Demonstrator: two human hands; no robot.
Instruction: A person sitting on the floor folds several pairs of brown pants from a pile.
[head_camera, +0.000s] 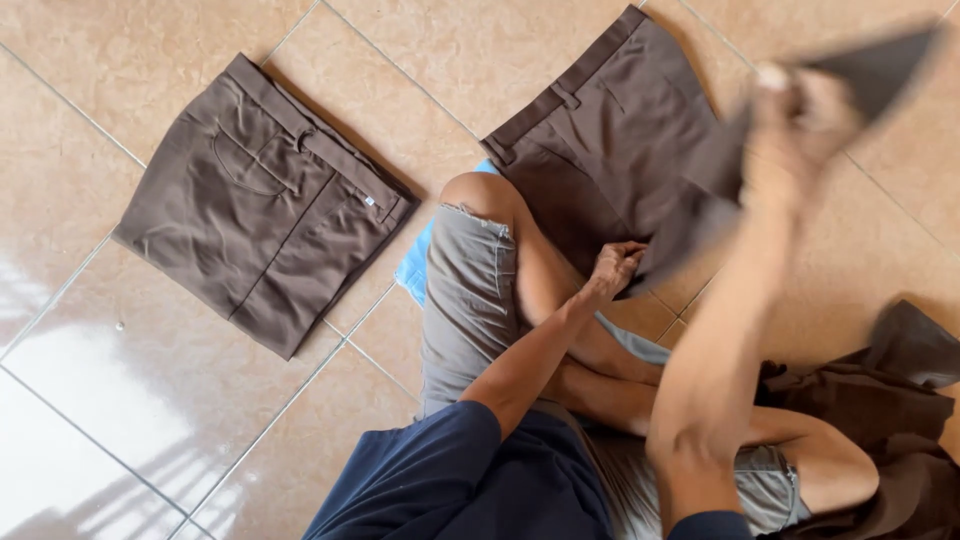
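Fingers of left hand (615, 265) and raised, blurred right hand (800, 120) clenched on smooth brown woven trousers (610, 140); folded matching pair (265, 205) flat on glossy beige tiles (120, 390).

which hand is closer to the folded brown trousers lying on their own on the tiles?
Left. The left hand is right of the folded trousers, past the knee; the right hand is raised farther right, both gripping the other brown trousers.
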